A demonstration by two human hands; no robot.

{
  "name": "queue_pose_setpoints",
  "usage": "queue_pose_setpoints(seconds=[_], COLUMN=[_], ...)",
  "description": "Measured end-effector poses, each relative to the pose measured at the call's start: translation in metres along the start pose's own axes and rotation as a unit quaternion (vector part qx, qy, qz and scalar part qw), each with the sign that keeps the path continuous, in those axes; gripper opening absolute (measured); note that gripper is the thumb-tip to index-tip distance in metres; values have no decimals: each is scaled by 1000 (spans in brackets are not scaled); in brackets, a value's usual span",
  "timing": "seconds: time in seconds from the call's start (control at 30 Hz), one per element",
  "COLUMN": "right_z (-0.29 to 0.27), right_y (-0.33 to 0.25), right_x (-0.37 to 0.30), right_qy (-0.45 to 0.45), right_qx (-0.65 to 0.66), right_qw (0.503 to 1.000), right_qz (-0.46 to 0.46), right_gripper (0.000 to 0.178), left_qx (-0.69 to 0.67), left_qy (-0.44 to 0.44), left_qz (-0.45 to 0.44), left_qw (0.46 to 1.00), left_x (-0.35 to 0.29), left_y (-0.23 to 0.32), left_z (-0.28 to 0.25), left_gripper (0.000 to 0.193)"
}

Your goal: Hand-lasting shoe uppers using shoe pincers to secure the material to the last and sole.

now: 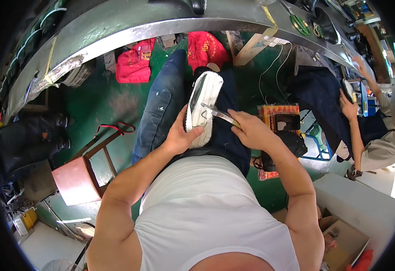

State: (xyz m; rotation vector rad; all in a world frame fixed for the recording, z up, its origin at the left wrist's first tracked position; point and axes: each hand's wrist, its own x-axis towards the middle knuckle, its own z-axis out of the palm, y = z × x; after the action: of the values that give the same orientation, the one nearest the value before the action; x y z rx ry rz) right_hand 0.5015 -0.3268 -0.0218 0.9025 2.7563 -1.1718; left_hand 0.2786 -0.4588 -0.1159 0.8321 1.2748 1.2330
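White shoe [203, 106] in left hand [179, 137], metal tool [220, 114] in right hand [251, 131].

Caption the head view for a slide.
Seated person's left hand grips a white shoe while the right hand works a metal tool against it.

A white shoe [203, 106] (sole edge up) stands tilted on the lap, a metal tool [220, 114] touching it.

The left hand [179, 135] is covering the lower side of the white shoe [203, 106] — its heel end is hiding behind the thumb. The right hand [251, 131] is swallowing the handle of the metal tool [219, 114]. At the right edge, a co-worker [378, 135] is being cut off — the face is blurring out.
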Motion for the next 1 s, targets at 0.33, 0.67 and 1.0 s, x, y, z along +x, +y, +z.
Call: queue_pose_setpoints(seconds=[0.33,0.67,1.0], right_z=[-3,-33,3], right_y=[-20,-12,5], right_x=[20,49,35], right_qy=[-5,-35,-129], right_qx=[-325,-337,50], right_qw=[941,928,990], right_qz=[-97,-154,-30], right_gripper=[47,30,24], left_qx=[60,167,229], left_qy=[34,31,19], left_qz=[-55,-65,-98], left_qw=[996,983,968], left_x=[7,8,26], left_y=[-7,11,20], left_z=[-3,-3,-3], left_gripper=[83,99,106])
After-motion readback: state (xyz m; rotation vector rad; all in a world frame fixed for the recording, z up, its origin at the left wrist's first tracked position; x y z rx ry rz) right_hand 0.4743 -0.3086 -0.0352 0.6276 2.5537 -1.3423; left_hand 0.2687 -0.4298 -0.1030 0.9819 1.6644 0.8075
